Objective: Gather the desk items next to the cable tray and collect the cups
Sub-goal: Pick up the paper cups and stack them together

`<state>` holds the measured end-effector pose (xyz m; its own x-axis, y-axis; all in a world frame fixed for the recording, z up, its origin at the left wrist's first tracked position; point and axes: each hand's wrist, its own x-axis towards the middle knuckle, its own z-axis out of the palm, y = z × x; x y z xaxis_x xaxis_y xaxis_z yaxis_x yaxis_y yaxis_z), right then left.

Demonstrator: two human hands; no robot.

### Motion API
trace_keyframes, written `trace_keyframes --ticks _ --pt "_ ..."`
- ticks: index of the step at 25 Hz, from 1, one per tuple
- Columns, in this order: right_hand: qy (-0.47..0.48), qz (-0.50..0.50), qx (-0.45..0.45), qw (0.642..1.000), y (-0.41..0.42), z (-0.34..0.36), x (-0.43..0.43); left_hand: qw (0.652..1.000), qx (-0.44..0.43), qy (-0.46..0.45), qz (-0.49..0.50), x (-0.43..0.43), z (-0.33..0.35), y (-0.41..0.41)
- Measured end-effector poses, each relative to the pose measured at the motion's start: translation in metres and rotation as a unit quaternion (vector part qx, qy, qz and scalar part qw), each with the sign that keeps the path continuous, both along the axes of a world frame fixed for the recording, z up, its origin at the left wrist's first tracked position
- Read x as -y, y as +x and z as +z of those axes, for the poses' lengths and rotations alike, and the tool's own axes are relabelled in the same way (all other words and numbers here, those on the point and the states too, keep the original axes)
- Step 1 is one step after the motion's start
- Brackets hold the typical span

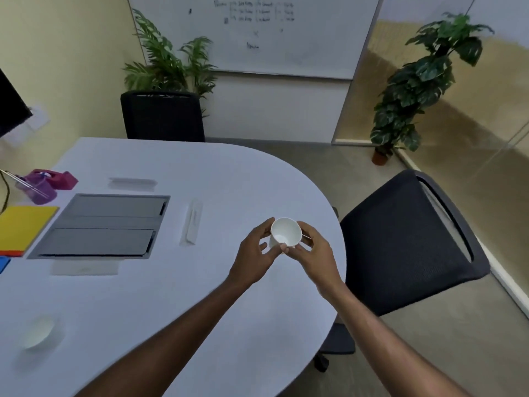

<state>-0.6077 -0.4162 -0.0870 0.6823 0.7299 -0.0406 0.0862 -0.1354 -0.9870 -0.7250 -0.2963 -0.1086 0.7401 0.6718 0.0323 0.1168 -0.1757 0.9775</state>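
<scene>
- Cup [285, 234], white paper, is up off the table [200, 296] between both hands, out near the table's rounded right end, mouth tipped back toward the camera so we look straight down inside it.
- Left hand [253, 257] cradles its left wall, fingers curled against the side; right hand [310, 252] pinches the lower right with thumb and fingertips. Both closed on that one cup, neither carrying anything else.
- Key relation now: a second pale cup [38, 332] sits well apart, far down the near-left of the table. That's on the left hand's side, so I'd judge the left arm has the shorter reach while the right keeps hold.
- Cable tray [100, 224] lies left of the grip, long axis running left to right; a purple pen holder [37, 189], tape dispenser [54, 177] and yellow folder [24, 224] cluster at its far-left side.
- Hard to read: that second cup is smeared and faint, and pale flat strips [191, 223] around the tray are too blurred to name. The folders are cut off by the left edge.
</scene>
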Motion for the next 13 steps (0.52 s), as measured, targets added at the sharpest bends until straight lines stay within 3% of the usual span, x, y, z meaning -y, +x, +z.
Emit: trace_keyframes --ticks 13 --pt "-0.072 0.131 -0.057 0.987 0.148 -0.104 -0.168 0.974 -0.163 0.017 0.158 -0.130 -0.090 0.128"
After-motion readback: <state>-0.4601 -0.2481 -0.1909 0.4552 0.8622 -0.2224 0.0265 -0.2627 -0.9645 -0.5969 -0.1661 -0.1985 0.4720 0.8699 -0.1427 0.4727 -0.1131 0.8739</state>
